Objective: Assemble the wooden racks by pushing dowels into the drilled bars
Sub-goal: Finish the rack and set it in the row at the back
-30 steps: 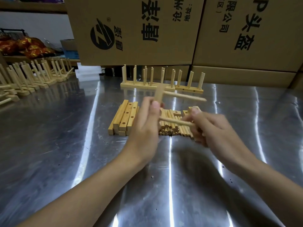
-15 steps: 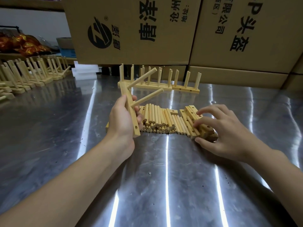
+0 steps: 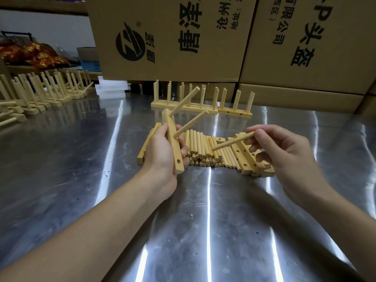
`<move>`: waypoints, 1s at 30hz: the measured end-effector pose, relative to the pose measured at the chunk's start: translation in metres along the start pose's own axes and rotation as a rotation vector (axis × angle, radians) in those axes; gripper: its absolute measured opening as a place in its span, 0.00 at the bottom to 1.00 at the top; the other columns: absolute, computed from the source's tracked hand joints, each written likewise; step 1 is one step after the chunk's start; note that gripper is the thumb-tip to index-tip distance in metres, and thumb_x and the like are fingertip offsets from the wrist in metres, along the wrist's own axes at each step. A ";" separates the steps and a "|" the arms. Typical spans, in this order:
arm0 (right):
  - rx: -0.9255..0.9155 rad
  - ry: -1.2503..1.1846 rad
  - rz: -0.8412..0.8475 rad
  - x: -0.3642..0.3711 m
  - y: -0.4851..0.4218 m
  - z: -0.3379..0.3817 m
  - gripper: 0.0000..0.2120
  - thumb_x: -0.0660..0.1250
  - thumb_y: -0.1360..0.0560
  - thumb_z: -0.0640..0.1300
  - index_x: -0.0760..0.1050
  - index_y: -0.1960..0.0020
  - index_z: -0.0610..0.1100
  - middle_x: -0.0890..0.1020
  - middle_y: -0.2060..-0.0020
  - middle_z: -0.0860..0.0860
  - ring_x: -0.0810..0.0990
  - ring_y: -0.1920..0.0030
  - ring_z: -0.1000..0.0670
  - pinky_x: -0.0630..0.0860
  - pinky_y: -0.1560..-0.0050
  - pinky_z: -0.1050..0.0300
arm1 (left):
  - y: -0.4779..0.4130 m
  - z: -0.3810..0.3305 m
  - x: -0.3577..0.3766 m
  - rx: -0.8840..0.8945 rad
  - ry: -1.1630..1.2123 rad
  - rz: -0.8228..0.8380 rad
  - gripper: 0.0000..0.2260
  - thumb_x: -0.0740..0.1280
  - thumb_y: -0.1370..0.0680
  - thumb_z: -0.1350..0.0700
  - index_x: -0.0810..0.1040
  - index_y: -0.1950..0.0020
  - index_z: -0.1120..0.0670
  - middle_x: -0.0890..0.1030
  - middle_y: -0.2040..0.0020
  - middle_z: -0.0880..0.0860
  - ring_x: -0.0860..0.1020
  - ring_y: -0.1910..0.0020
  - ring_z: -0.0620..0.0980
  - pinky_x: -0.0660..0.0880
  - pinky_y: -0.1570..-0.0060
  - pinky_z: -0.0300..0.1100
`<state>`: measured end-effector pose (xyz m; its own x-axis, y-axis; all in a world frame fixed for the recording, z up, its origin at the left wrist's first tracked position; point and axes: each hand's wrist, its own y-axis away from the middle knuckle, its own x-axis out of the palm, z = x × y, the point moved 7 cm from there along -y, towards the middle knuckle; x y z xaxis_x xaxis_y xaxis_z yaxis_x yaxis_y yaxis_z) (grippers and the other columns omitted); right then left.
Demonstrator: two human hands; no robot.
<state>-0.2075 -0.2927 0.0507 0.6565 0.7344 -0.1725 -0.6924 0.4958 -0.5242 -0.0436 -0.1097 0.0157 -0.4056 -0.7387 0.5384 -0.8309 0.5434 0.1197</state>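
Note:
My left hand (image 3: 162, 153) grips a drilled wooden bar (image 3: 172, 139), held nearly upright above the table. Two dowels stick out of the bar toward the upper right, an upper dowel (image 3: 184, 101) and a lower dowel (image 3: 191, 124). An empty hole shows near the bar's lower end. My right hand (image 3: 284, 153) pinches a loose dowel (image 3: 233, 142) whose free end points left toward the bar. Below both hands lies a pile of loose dowels (image 3: 200, 149), with drilled bars (image 3: 247, 157) stacked at its right and more bars (image 3: 145, 147) at its left.
Finished racks (image 3: 201, 104) stand behind the pile. More racks (image 3: 40, 92) line the left side of the steel table (image 3: 81, 180). Large cardboard boxes (image 3: 173, 37) wall off the back. White foam blocks (image 3: 110, 90) sit at the back left.
My right hand lifted off the pile with a dowel pinched in its fingers. My left hand kept the bar with two dowels nearly still.

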 end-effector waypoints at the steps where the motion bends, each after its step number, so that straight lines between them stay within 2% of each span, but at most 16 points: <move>1: 0.030 -0.065 0.023 0.006 0.001 -0.001 0.10 0.67 0.18 0.47 0.87 0.43 0.49 0.88 0.53 0.45 0.84 0.54 0.51 0.81 0.59 0.61 | 0.001 0.002 0.002 -0.017 0.012 0.013 0.12 0.57 0.12 0.48 0.75 0.46 0.54 0.72 0.66 0.49 0.67 0.73 0.46 0.62 0.76 0.38; 5: 0.042 -0.105 0.090 0.024 0.008 0.003 0.10 0.68 0.19 0.45 0.87 0.43 0.48 0.87 0.52 0.43 0.85 0.53 0.50 0.81 0.59 0.60 | 0.004 0.009 0.006 -0.072 0.035 0.052 0.12 0.57 0.13 0.48 0.75 0.47 0.55 0.72 0.65 0.50 0.67 0.72 0.46 0.63 0.76 0.37; 8: 0.030 -0.050 0.113 0.031 0.013 0.006 0.10 0.68 0.19 0.46 0.86 0.42 0.50 0.88 0.53 0.45 0.85 0.54 0.50 0.81 0.59 0.59 | 0.006 0.012 0.009 -0.099 0.055 0.070 0.13 0.57 0.13 0.48 0.75 0.48 0.54 0.72 0.66 0.50 0.67 0.72 0.46 0.63 0.72 0.38; 13: 0.008 -0.007 0.145 0.042 0.020 0.013 0.10 0.68 0.19 0.44 0.85 0.41 0.46 0.88 0.53 0.47 0.86 0.54 0.52 0.80 0.59 0.62 | 0.009 0.015 0.013 -0.112 0.060 0.102 0.13 0.56 0.13 0.49 0.75 0.49 0.54 0.72 0.66 0.50 0.67 0.72 0.46 0.65 0.70 0.39; 16: -0.002 0.025 0.179 0.050 0.024 0.015 0.09 0.69 0.19 0.44 0.85 0.41 0.47 0.89 0.52 0.48 0.86 0.53 0.48 0.81 0.59 0.57 | 0.012 0.016 0.016 -0.121 0.062 0.123 0.13 0.56 0.13 0.48 0.75 0.49 0.53 0.72 0.66 0.49 0.67 0.72 0.46 0.65 0.67 0.41; 20: 0.012 -0.001 0.180 0.054 0.026 0.017 0.09 0.70 0.19 0.45 0.86 0.42 0.46 0.88 0.51 0.46 0.86 0.53 0.44 0.82 0.58 0.55 | 0.014 0.017 0.018 -0.136 0.092 0.132 0.15 0.55 0.13 0.48 0.75 0.51 0.53 0.72 0.67 0.49 0.67 0.72 0.46 0.66 0.68 0.41; 23: 0.055 -0.050 0.178 0.055 0.026 0.018 0.10 0.73 0.22 0.44 0.86 0.43 0.45 0.88 0.53 0.45 0.85 0.55 0.47 0.82 0.58 0.56 | 0.014 0.017 0.017 -0.150 0.129 0.137 0.15 0.54 0.12 0.48 0.74 0.53 0.53 0.71 0.67 0.49 0.66 0.71 0.46 0.66 0.66 0.41; 25: 0.072 -0.050 0.205 0.061 0.028 0.017 0.10 0.74 0.24 0.44 0.86 0.44 0.44 0.89 0.54 0.47 0.85 0.54 0.49 0.81 0.58 0.57 | 0.015 0.019 0.019 -0.157 0.150 0.148 0.15 0.55 0.13 0.48 0.74 0.52 0.53 0.71 0.66 0.50 0.66 0.71 0.46 0.68 0.61 0.42; 26: 0.072 -0.040 0.232 0.065 0.030 0.017 0.09 0.74 0.24 0.43 0.86 0.44 0.45 0.89 0.53 0.48 0.86 0.53 0.49 0.81 0.58 0.57 | 0.015 0.020 0.021 -0.162 0.162 0.155 0.14 0.55 0.13 0.48 0.74 0.50 0.54 0.71 0.66 0.50 0.67 0.71 0.46 0.71 0.55 0.44; 28: 0.068 -0.051 0.293 0.074 0.034 0.017 0.08 0.73 0.21 0.41 0.86 0.43 0.45 0.89 0.49 0.49 0.87 0.49 0.48 0.82 0.55 0.59 | 0.017 0.024 0.024 -0.176 0.188 0.167 0.13 0.56 0.13 0.48 0.74 0.46 0.55 0.71 0.66 0.51 0.67 0.71 0.47 0.77 0.48 0.46; 30: 0.085 -0.084 0.323 0.079 0.037 0.016 0.09 0.71 0.20 0.40 0.86 0.41 0.44 0.88 0.46 0.49 0.87 0.44 0.48 0.82 0.51 0.59 | 0.019 0.027 0.025 -0.194 0.208 0.176 0.14 0.57 0.12 0.48 0.75 0.43 0.56 0.71 0.66 0.51 0.67 0.71 0.47 0.81 0.63 0.44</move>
<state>-0.1859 -0.2092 0.0307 0.3743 0.8938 -0.2471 -0.8854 0.2653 -0.3816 -0.0800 -0.1290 0.0092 -0.4331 -0.5402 0.7215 -0.6589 0.7360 0.1554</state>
